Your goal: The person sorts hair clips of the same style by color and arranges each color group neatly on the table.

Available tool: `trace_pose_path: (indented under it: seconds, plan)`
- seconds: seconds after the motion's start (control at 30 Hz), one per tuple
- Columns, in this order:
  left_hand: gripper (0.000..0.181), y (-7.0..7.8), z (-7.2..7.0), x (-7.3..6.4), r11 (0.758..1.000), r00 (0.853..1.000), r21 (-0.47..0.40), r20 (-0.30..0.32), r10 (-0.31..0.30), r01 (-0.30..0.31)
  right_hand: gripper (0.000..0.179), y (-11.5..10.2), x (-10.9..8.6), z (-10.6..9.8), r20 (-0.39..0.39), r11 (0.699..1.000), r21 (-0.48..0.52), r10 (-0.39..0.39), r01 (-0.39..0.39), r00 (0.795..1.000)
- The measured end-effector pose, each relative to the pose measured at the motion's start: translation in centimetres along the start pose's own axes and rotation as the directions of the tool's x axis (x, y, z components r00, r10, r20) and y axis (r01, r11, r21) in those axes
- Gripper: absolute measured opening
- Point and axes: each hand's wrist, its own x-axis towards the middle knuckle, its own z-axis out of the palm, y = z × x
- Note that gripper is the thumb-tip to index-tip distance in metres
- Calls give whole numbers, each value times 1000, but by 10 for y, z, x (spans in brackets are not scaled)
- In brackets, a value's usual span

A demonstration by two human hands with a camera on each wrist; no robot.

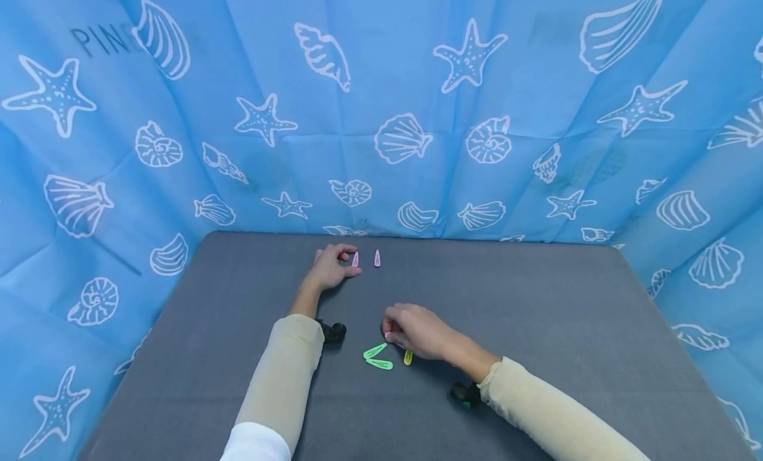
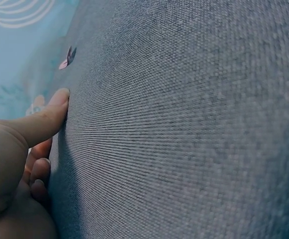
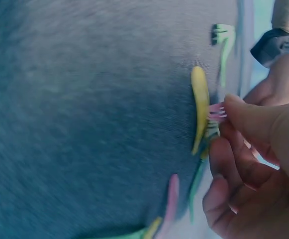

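At the far side of the grey table, my left hand (image 1: 330,267) has its thumb and forefinger at the two ends of a pink hair clip (image 1: 356,259). A second pink hair clip (image 1: 377,258) lies just right of it. My right hand (image 1: 422,331) is nearer the middle, pinching another pink hair clip (image 3: 217,111) between thumb and forefinger. A yellow hair clip (image 1: 408,358) lies beneath that hand, partly covered by it in the head view. Two green hair clips, an upper one (image 1: 375,351) and a lower one (image 1: 379,364), form a V to its left.
More clips show low in the right wrist view, among them a pink one (image 3: 171,201) and a green one (image 3: 117,235). A blue curtain (image 1: 405,176) printed with shells and starfish hangs behind the grey table (image 1: 536,302). Dark cameras sit at both wrists.
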Motion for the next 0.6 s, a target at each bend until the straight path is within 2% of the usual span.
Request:
trace_pose_path:
  seconds: [0.13, 0.33, 0.47, 0.6]
  plan:
    - [50, -2, 1, 0, 1000, 1000, 7, -3, 4, -4, 7, 2, 2, -7, 2, 991, 135, 12, -13, 1000]
    - [51, -3, 5, 0, 1000, 1000, 14, -5, 4, -4, 5, 15, 16, -23, -96, 971, 230, 83, -59, 992]
    - [51, -2, 3, 0, 1000, 1000, 16, -20, -1, 2, 6, 31, 33, -33, -162, 951, 281, 178, -128, 970]
    - [51, -2, 2, 3, 1000, 1000, 20, -20, -4, 5, 17, 49, 45, -39, -258, 951, 271, 219, -147, 941]
